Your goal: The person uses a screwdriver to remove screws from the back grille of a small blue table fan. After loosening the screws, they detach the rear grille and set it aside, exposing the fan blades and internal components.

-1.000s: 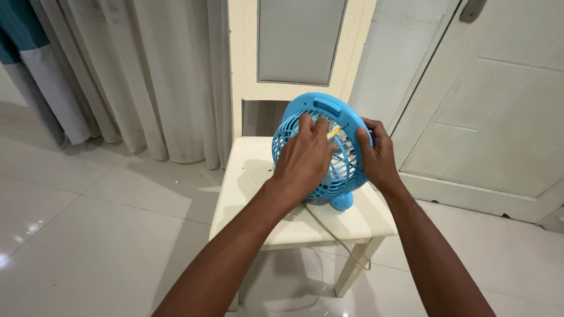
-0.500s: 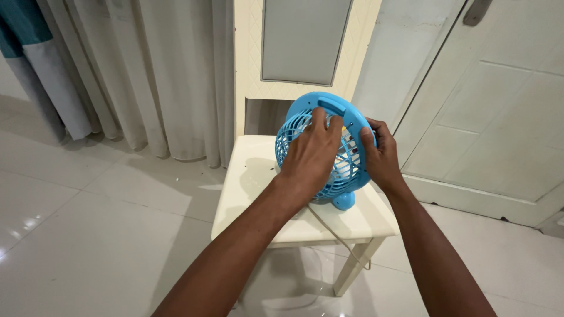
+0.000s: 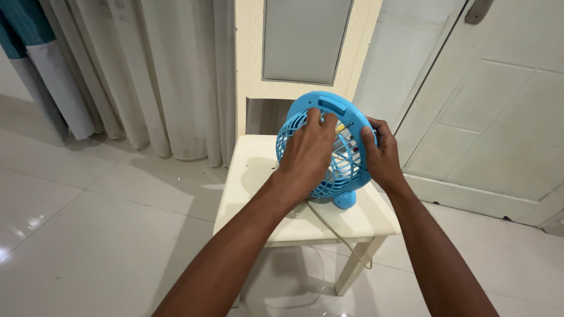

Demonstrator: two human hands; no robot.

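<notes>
A: What does the room look like?

B: A glossy white tiled floor (image 3: 88,235) reflects soft light. A cream chair (image 3: 258,170) stands at the centre, its tall back (image 3: 249,58) framing a grey panel (image 3: 305,38).

A: And behind it?

B: Pale beige curtains (image 3: 147,70) hang to the floor on the left, with a teal and white cloth (image 3: 29,53) at the far left edge. A white panelled door (image 3: 499,117) fills the right side, beside a plain whitish wall (image 3: 405,53).
</notes>
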